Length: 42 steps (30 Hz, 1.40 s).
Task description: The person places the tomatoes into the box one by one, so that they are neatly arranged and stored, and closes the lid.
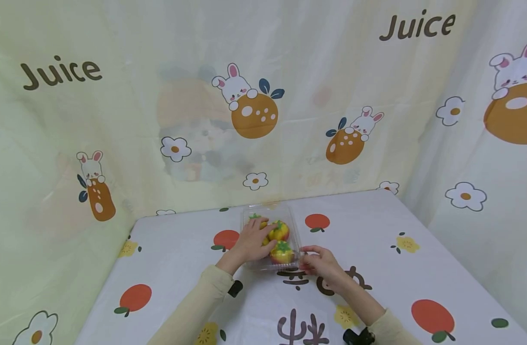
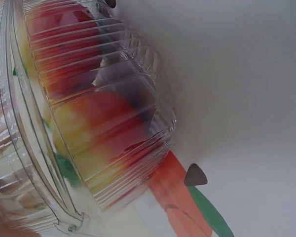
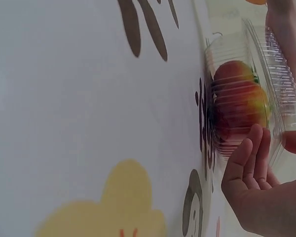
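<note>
A clear plastic clamshell box [image 1: 294, 225] sits on the table with its lid down. Inside lie several round yellow-and-red fruits [image 1: 282, 252] with green leafy tops; the ribbed wall shows their red undersides in the left wrist view. My left hand [image 1: 251, 242] lies across the lid, fingers spread over it, and covers part of the fruit. At the box's near right corner, my right hand [image 1: 321, 264] pinches the rim. The right wrist view shows its thumb [image 3: 293, 142] on the lid side and its fingers [image 3: 254, 158] below the rim.
A white tablecloth [image 1: 367, 225] printed with red fruits, yellow flowers and dark lettering covers the table. Behind and beside it hang pale printed curtains [image 1: 289, 158], close past the table's back edge. A dark wrist camera [image 1: 358, 336] is strapped at the right sleeve.
</note>
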Tool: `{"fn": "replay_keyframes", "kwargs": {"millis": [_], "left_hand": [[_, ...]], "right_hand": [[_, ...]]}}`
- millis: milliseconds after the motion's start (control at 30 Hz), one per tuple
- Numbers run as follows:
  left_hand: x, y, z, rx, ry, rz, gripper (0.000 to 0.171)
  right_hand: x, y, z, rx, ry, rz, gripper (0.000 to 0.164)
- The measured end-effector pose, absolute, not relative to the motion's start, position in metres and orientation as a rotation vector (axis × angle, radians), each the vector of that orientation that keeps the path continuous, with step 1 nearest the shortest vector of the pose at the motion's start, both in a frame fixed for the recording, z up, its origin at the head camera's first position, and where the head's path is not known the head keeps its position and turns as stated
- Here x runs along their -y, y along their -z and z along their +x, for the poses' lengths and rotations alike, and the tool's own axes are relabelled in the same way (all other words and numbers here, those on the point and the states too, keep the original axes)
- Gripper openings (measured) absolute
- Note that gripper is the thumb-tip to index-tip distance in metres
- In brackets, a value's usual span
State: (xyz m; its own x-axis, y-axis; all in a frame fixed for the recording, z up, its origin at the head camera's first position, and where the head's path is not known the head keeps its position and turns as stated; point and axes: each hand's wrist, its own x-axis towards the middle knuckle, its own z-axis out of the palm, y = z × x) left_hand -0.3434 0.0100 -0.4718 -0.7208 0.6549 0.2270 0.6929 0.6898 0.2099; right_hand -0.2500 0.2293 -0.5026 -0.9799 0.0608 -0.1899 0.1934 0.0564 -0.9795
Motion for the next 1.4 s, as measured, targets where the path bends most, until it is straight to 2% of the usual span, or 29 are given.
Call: {"fn": "replay_keyframes", "kwargs": {"millis": [267,833,1000,1400], "left_hand": [[-0.010,0.471,-0.344,2.770,0.442,-1.109,0.049],[-0.009,0.466,-0.342,2.798,0.433,-1.093,0.051],[-0.009,0.466,-0.342,2.799,0.410,-1.098,0.051],[-0.009,0.466,-0.341,2.808,0.391,-1.079,0.051]], "right_hand": [[-0.238,0.500,-0.262,-2.215,2.047,0.237,0.041],[-0.248,0.486,-0.323,-2.137,2.094,0.233,0.044],[-0.246,0.484,-0.340,-2.074,2.136,0.288,0.039],[-0.243,0.480,-0.367,-2.029,2.100,0.382,0.042]]}}
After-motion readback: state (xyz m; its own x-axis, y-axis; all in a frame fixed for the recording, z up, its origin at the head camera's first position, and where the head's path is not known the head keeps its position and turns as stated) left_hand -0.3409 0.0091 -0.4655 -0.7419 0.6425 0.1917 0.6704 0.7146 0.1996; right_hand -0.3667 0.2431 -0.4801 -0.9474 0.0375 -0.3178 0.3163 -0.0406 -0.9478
